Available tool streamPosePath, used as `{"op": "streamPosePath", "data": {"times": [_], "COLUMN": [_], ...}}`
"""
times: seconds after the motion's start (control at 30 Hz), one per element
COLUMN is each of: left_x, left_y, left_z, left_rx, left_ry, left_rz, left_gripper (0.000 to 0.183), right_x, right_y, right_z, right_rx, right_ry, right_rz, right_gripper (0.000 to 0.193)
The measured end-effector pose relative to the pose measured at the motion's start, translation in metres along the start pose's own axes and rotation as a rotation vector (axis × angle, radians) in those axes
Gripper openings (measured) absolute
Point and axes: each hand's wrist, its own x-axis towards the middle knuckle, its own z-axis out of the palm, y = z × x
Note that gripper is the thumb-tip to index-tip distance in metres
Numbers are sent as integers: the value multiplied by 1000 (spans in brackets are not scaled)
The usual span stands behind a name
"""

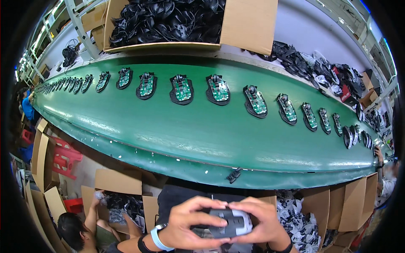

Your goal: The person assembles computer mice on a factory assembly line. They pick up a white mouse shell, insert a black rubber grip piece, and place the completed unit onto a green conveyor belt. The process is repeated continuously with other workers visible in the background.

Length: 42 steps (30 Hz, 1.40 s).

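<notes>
Low in front of me, my left hand (192,221) and my right hand (265,219) are both closed around a computer mouse (237,221) with a dark grey body and a light grey section on its right. The left fingers lie across its face and the right fingers wrap its far side and right edge. Its underside is hidden. Beyond my hands, a small black plastic part (233,175) rests on the near edge of the green conveyor belt (190,130). A curved row of black mouse bases with green circuit boards (218,89) lies along the belt.
An open carton of black shells (166,21) stands behind the belt, with heaped black parts (312,67) to its right. Cartons flank me, one holding grey and white parts (297,219). A co-worker (76,232) sits low at left; another person's hand (378,156) shows at far right.
</notes>
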Motion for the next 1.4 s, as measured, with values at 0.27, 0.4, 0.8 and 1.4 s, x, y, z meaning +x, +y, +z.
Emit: {"op": "streamPosePath", "data": {"times": [0.27, 0.4, 0.8, 1.4], "left_x": [-33, -11, -19, -22], "left_y": [-116, -263, -261, -274], "left_z": [-52, -64, -34, -29], "left_rx": [376, 1196, 1074, 978], "left_ry": [-287, -129, -556, 19], "left_rz": [-693, 170, -310, -97], "left_gripper": [44, 47, 49, 32], "right_x": [-100, -105, -73, 126], "right_y": [68, 69, 3, 132], "right_z": [32, 29, 19, -196], "right_rx": [322, 723, 881, -860], "right_ry": [-72, -168, 209, 693], "right_rz": [386, 480, 245, -11], "right_gripper": [54, 54, 51, 31]}}
